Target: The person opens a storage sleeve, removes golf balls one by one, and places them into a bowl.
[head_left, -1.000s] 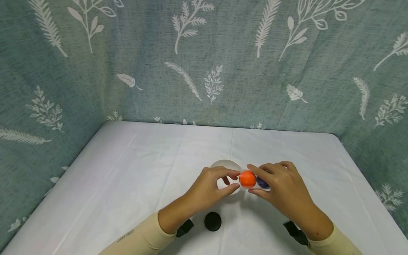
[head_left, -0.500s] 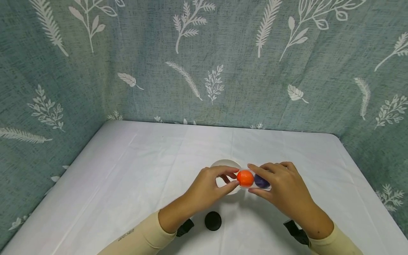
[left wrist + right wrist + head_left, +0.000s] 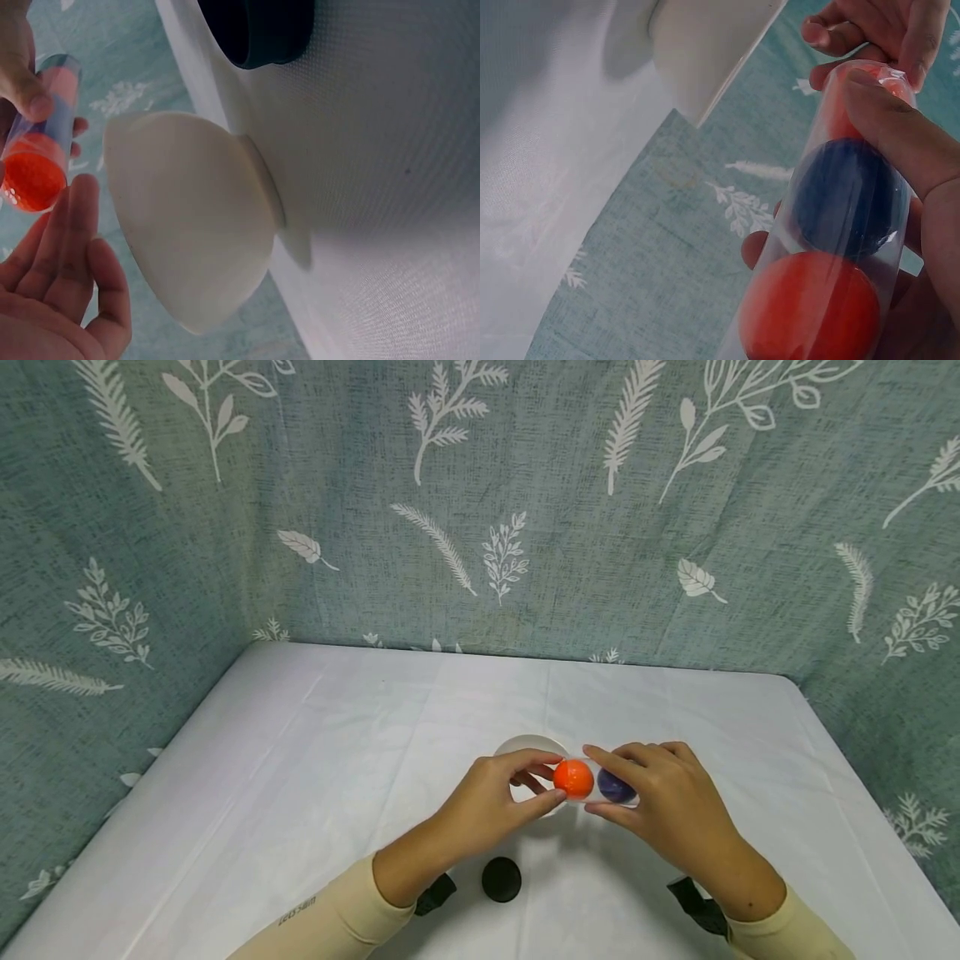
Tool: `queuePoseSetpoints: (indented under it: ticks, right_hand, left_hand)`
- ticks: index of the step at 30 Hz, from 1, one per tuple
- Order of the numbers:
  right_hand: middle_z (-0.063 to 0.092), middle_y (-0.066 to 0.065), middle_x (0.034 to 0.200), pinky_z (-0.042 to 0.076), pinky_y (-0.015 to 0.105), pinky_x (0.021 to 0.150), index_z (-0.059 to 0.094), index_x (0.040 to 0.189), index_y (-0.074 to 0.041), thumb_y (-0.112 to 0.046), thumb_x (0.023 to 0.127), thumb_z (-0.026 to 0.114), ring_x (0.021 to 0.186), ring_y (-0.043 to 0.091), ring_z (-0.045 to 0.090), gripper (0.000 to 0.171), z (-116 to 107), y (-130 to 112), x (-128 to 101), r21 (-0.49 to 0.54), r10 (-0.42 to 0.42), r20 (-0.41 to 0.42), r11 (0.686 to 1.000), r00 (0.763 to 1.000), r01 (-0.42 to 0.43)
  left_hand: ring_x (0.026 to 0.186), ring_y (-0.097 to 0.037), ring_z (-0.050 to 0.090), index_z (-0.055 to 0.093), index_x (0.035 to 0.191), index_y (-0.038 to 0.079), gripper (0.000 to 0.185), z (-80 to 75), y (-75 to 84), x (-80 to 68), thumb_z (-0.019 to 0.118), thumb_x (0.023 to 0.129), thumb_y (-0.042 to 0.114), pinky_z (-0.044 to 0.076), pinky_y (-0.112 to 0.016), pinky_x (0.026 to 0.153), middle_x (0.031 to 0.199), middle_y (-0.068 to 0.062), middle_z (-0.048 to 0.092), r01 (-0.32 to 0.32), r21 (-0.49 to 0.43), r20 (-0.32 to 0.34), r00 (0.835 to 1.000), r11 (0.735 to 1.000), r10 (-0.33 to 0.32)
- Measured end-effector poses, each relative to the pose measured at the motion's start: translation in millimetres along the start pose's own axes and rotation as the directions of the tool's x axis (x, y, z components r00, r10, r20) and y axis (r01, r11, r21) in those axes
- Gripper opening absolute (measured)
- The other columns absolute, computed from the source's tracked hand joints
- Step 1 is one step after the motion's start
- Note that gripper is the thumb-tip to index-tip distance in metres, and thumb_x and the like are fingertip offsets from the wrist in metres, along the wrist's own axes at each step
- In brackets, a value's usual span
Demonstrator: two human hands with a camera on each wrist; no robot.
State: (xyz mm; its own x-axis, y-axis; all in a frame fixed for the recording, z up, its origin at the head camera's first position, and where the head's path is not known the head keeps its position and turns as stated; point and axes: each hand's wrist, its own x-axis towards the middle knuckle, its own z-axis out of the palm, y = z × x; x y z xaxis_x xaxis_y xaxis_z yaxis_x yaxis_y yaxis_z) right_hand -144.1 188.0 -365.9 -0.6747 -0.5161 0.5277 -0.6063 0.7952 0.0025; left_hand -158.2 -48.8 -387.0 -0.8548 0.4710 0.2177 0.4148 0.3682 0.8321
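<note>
My right hand (image 3: 652, 785) grips a clear tube (image 3: 780, 289) from its side, thumb along the top. Inside sit an orange ball (image 3: 573, 779) at the left end, a dark blue ball (image 3: 847, 196) after it and a red ball (image 3: 810, 307) further back. My left hand (image 3: 498, 789) is at the tube's left end, thumb and forefinger pinching at the orange ball's edge while the other fingers stay loose. Just behind and below that hand stands a white bowl (image 3: 187, 217), partly hidden by it in the head view.
A round black cap (image 3: 501, 879) lies on the white tablecloth (image 3: 337, 760) nearer to me, between the forearms. Black straps (image 3: 697, 906) show at both wrists. A green leaf-patterned curtain (image 3: 480, 510) borders the table at the back and sides.
The orange ball has moved a little left, toward my left fingertips, and more of the blue ball shows. My left thumb now overlaps the orange ball's edge. The right hand has stayed almost still.
</note>
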Motion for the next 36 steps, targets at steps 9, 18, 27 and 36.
queuePoseSetpoints:
  ticks: [9, 18, 27, 36]
  right_hand:
    - [0.073, 0.002, 0.093, 0.049, 0.043, 0.08, 0.073, 0.122, -0.021, -0.044, 0.06, 0.094, 0.082, 0.021, 0.069, 0.07, -1.0, -0.9, 0.6, -0.013, 0.004, 0.016, 1.0, 1.0, -0.003]
    - [0.073, 0.003, 0.094, 0.049, 0.043, 0.08, 0.073, 0.122, -0.021, -0.045, 0.06, 0.094, 0.084, 0.022, 0.07, 0.069, -2.7, -2.6, 1.2, -0.025, 0.013, 0.036, 1.0, 0.999, -0.012]
    - [0.073, 0.003, 0.094, 0.05, 0.042, 0.079, 0.073, 0.122, -0.02, -0.044, 0.06, 0.094, 0.083, 0.02, 0.069, 0.07, -2.4, -2.2, 1.5, 0.001, 0.004, 0.03, 1.0, 1.0, -0.004]
    - [0.074, 0.003, 0.095, 0.05, 0.042, 0.078, 0.073, 0.122, -0.021, -0.044, 0.059, 0.094, 0.086, 0.019, 0.069, 0.07, -2.7, -2.1, 1.5, 0.018, 0.015, 0.045, 1.0, 0.999, -0.016]
  left_hand:
    - [0.088, -0.001, 0.069, 0.063, 0.132, 0.015, 0.047, -0.4, -1.5, 0.3, 0.076, 0.09, 0.032, 0.056, -0.022, 0.082, 0.111, 0.005, 0.074, 0.02, -0.002, 0.023, 1.0, 1.0, -0.02]
    - [0.087, -0.001, 0.068, 0.064, 0.13, 0.019, 0.044, -0.2, -2.1, 0.5, 0.076, 0.09, 0.031, 0.057, -0.027, 0.08, 0.111, 0.006, 0.074, 0.025, -0.004, 0.026, 0.999, 1.0, -0.024]
    - [0.087, -0.001, 0.068, 0.064, 0.13, 0.016, 0.047, -1.8, -3.1, 1.1, 0.078, 0.088, 0.032, 0.059, -0.033, 0.083, 0.116, 0.005, 0.073, 0.02, 0.006, 0.034, 0.999, 1.0, -0.02]
    - [0.087, -0.002, 0.068, 0.064, 0.13, 0.015, 0.049, -2.3, -2.9, 1.1, 0.08, 0.086, 0.03, 0.059, -0.032, 0.081, 0.117, 0.005, 0.072, 0.006, 0.0, 0.044, 0.999, 1.0, -0.006]
